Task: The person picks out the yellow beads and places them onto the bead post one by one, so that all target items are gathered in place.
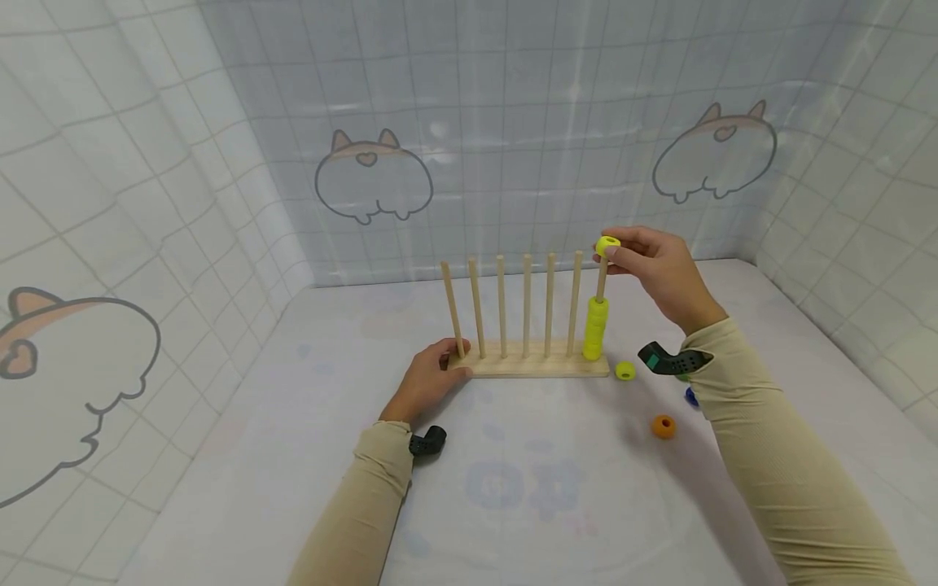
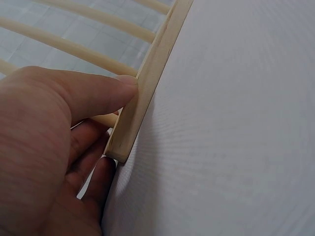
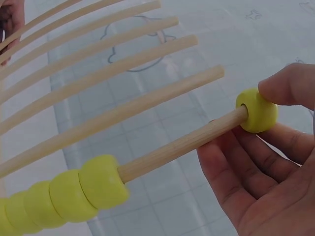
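A wooden peg rack [image 1: 538, 368] with a row of upright dowels stands on the table. My left hand [image 1: 431, 378] grips the left end of its base, thumb on the front edge in the left wrist view. My right hand [image 1: 663, 273] pinches a yellow bead [image 3: 261, 110] at the top of the rightmost dowel [image 3: 182, 142]; the dowel's tip sits in the bead's hole. Lower on that dowel several yellow beads [image 1: 596, 328] are stacked against each other. The other dowels [image 1: 527, 305] carry no beads.
Right of the rack lie a loose yellow bead [image 1: 625, 371], an orange bead [image 1: 664, 426] and a blue bead [image 1: 691, 396] partly behind the right sleeve. A bit of green [image 1: 683, 377] shows under the right wrist. A tile-patterned sheet [image 1: 513, 122] rises behind the rack.
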The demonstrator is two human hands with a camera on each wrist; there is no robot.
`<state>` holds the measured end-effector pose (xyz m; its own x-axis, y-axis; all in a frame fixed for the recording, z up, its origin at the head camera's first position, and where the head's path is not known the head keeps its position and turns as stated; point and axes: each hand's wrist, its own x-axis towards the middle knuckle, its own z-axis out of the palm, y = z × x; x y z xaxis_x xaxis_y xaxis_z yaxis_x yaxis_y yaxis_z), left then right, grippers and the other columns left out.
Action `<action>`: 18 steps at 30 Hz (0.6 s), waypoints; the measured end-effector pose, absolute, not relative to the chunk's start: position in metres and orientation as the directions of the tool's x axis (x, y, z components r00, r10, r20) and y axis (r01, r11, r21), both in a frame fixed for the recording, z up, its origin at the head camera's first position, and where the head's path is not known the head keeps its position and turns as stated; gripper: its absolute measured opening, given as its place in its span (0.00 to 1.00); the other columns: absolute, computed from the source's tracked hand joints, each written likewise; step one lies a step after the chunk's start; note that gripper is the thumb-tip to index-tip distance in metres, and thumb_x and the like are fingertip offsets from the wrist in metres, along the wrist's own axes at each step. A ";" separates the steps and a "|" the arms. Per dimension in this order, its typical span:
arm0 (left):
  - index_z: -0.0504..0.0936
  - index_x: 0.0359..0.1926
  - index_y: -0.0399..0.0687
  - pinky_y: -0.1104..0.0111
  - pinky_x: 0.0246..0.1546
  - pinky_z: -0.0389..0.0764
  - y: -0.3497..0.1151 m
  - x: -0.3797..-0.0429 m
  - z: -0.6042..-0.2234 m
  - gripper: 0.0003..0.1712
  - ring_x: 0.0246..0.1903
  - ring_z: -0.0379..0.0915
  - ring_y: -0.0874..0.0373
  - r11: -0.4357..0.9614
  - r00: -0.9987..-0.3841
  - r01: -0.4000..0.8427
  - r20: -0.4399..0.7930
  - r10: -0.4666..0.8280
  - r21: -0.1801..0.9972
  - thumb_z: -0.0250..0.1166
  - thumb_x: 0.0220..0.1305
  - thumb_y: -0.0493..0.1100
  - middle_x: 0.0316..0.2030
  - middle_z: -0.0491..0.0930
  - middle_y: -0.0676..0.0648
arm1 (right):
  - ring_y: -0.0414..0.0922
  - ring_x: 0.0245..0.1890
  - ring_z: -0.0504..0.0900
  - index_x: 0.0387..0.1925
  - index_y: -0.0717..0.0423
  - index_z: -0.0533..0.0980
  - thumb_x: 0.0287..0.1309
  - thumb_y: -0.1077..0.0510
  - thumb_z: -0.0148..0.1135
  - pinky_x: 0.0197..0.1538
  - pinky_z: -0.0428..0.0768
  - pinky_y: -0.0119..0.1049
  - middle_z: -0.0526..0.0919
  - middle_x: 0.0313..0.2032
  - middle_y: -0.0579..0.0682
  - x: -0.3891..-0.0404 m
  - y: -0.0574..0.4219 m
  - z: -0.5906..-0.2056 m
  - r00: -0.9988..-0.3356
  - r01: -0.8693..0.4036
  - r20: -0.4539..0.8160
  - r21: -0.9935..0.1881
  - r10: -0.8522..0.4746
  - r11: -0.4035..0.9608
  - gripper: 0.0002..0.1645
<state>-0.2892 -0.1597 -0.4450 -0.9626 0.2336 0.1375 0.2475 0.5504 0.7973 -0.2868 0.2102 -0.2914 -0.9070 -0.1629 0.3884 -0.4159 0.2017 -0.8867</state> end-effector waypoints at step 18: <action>0.80 0.57 0.54 0.56 0.58 0.72 -0.160 -0.289 -0.444 0.22 0.53 0.76 0.51 0.548 -0.963 0.240 0.125 0.239 0.801 0.71 0.61 0.43 0.58 0.78 0.49 | 0.46 0.52 0.80 0.62 0.59 0.76 0.71 0.50 0.60 0.55 0.78 0.31 0.81 0.56 0.53 -0.286 0.217 -0.294 -0.912 -0.410 0.376 -0.858 -0.165 0.308 0.25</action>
<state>-0.2888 -0.1605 -0.4444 -0.9629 0.2394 0.1247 0.2401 0.5485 0.8010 -0.2859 0.2172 -0.2939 -0.9119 -0.1650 0.3759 -0.4097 0.3085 -0.8585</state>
